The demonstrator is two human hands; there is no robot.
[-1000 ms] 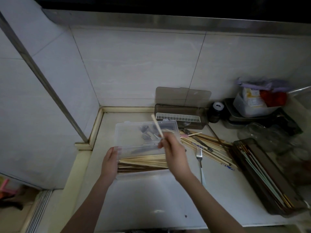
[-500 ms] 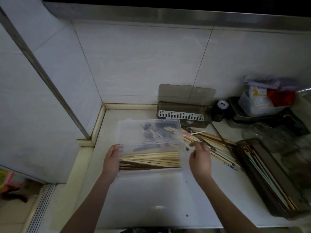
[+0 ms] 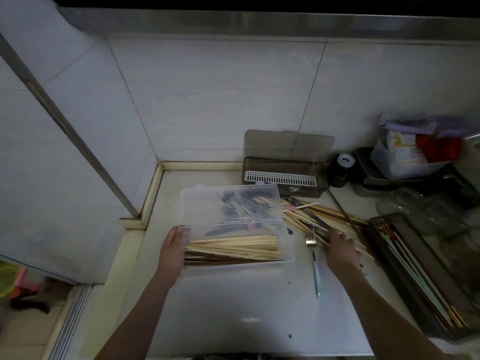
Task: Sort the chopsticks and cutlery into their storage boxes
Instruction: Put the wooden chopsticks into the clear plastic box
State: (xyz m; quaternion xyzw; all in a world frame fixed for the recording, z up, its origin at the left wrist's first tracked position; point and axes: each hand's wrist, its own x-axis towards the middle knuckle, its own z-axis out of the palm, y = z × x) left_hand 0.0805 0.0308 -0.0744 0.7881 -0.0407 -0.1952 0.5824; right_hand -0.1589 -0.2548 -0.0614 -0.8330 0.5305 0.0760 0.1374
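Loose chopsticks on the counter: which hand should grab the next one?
Right. The right hand already rests on the loose chopsticks; the left hand is steadying the clear box.

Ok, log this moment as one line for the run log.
left hand: holds clear box | right hand: on loose chopsticks | fork: on counter

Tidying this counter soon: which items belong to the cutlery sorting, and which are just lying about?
Job: clear box, chopsticks in it, loose chopstick pile, fork, brown box, slotted holder.
Lying about: dark jar, white tub, glass jar.
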